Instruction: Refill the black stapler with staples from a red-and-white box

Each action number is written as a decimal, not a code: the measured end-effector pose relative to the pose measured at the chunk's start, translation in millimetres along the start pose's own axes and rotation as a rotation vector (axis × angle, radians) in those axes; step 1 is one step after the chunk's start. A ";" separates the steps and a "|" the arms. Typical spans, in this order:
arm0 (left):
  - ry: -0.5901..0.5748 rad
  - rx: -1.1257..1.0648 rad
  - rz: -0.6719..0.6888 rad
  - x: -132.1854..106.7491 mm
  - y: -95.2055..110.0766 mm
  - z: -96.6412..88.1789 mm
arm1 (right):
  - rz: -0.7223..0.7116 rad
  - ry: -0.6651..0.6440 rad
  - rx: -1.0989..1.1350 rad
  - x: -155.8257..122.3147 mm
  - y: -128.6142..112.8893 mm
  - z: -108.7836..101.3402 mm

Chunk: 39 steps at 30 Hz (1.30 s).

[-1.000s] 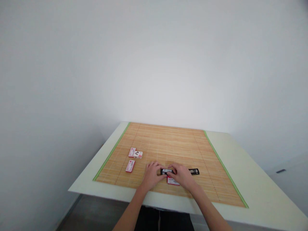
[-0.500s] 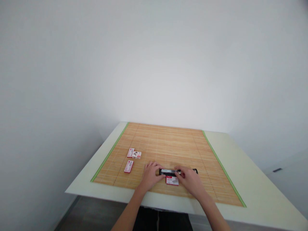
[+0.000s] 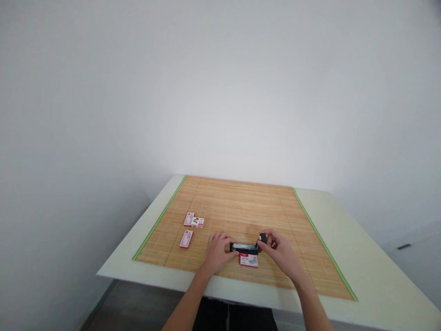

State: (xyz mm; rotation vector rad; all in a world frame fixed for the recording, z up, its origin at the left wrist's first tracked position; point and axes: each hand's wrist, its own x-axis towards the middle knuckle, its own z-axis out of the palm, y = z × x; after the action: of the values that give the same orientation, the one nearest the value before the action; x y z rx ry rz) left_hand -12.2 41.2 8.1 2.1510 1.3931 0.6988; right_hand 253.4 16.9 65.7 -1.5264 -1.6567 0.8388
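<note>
A black stapler [image 3: 244, 248] lies opened out on the bamboo mat, a silvery strip running along its channel. My left hand [image 3: 217, 250] grips its left end between thumb and fingers. At the right end, my right hand [image 3: 277, 246] pinches the stapler's raised top arm, which stands tilted up from the base. A red and white box [image 3: 248, 260], with staples pictured on it, lies flat just in front of the stapler, partly hidden by it.
Left on the mat [image 3: 237, 197] lie two more flat red and white boxes, a near one [image 3: 186, 239] and a far one [image 3: 189, 219]. A small white box [image 3: 197, 222] touches the far one. The white table [image 3: 365, 257] meets the wall behind.
My right hand has moved from the stapler's channel to its top arm. That arm, which lay flat to the right, is now lifted up. My left hand keeps its grip.
</note>
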 end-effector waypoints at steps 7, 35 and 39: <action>0.015 0.021 0.009 -0.2 -0.7 1.5 | -0.103 -0.224 -0.492 21.2 -43.6 70.0; -0.113 0.068 0.171 -15.8 49.8 14.9 | 0.254 0.201 0.125 -34.4 40.3 40.8; -0.008 0.075 -0.074 -23.2 35.5 6.8 | 0.286 0.169 0.179 -35.5 40.1 39.4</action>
State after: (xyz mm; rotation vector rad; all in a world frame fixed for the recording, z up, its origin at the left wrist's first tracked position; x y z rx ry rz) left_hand 8.1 6.0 21.9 2.1439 1.5088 0.6192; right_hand 242.4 -14.6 8.2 -1.6796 -1.2261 0.9502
